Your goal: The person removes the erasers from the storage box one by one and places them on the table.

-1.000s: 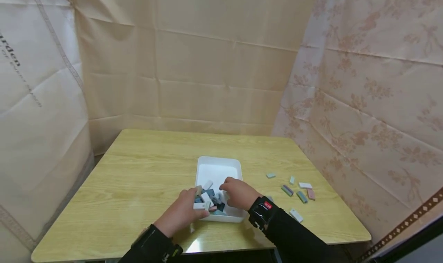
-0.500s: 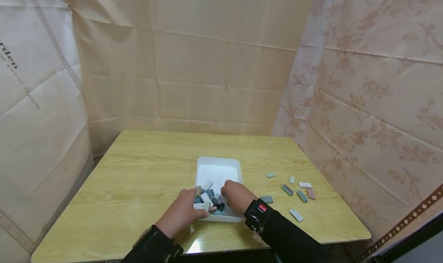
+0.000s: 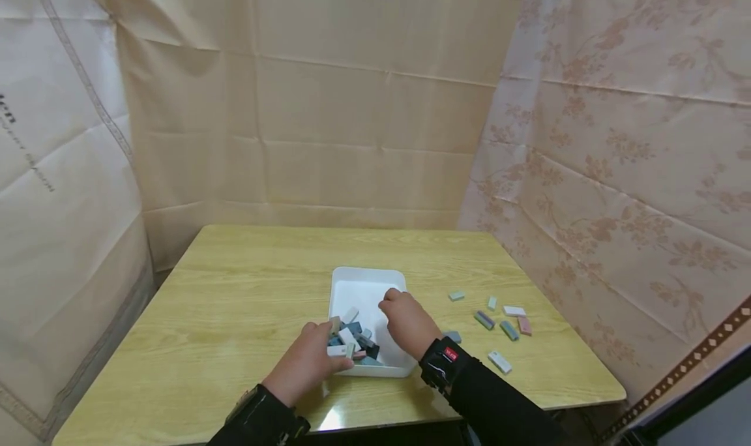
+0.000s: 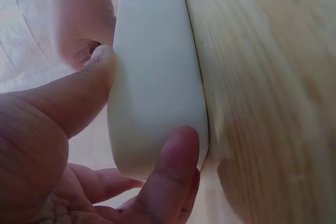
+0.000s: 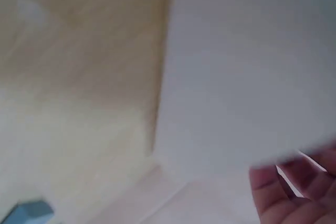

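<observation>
A white tray [image 3: 368, 278] lies on the table, with a pile of small rectangular blocks [image 3: 352, 336] in white, grey, dark blue and pink at its near left. My left hand [image 3: 305, 361] grips the tray's near left corner. In the left wrist view its thumb [image 4: 97, 72] lies at the rim and other fingers [image 4: 176, 166] press the outer wall. My right hand [image 3: 407, 322] is over the tray's right side, apart from the pile, fingers bent. In the right wrist view its fingers [image 5: 283, 192] show past the tray wall; I cannot tell whether they hold a block.
Several loose blocks lie on the wooden table [image 3: 264, 276] to the right, among them a pink block [image 3: 525, 327], a white block [image 3: 500, 362] and a grey-blue block [image 3: 452, 336] near my right wrist. Hanging cloths [image 3: 328, 107] enclose the table's back and sides.
My right hand has drawn away from the pile, toward the tray's far right side. The left hand keeps its grip on the tray corner. The camera view has shifted slightly.
</observation>
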The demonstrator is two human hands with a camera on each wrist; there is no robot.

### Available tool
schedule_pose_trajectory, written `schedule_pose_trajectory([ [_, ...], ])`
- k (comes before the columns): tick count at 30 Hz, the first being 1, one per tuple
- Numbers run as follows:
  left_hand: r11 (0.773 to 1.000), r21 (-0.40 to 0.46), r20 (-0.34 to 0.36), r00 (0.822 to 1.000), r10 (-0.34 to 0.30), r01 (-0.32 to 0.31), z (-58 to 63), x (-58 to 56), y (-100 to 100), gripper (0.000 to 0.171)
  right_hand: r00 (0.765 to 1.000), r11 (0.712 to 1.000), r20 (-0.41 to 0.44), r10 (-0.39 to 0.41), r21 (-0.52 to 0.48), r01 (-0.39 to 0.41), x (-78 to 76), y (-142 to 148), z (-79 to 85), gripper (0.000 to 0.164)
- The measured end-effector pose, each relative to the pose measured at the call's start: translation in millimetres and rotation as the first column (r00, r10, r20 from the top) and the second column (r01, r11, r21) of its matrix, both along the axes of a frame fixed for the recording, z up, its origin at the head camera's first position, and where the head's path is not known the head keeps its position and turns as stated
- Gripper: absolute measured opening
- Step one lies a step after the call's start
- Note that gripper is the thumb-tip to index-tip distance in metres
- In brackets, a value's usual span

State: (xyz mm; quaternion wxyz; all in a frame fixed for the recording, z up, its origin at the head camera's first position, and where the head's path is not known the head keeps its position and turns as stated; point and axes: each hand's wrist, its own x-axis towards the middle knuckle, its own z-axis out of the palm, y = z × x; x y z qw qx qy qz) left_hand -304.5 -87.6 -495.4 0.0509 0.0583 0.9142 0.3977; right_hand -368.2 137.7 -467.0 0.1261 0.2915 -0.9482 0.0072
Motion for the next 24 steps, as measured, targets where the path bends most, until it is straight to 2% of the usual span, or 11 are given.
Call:
schedule_pose_trajectory([
  [6,1.0,-0.004,0.013,1.0,0.007,-0.007,0.7,-0.9,-1,0.09,0.995,0.992,-0.067,-0.076,-0.105,0.069,-21.7,28,-1.0,0.025],
  [11,1.0,-0.004,0.019,1.0,0.018,-0.017,2.5,-0.3,-1,0.094,0.99,0.978,-0.062,-0.129,-0.175,0.116,-42.0,60,1.0,0.029],
  [17,1.0,0.001,0.014,1.0,0.02,-0.02,1.7,1.1,2,0.095,0.98,0.971,-0.035,-0.195,-0.144,0.189,-70.9,110,2.4,0.028],
  [24,1.0,-0.002,-0.02,1.0,0.007,-0.007,3.6,1.9,5,0.095,0.958,0.955,0.018,-0.286,-0.08,0.287,-100.1,169,-2.2,0.021],
])
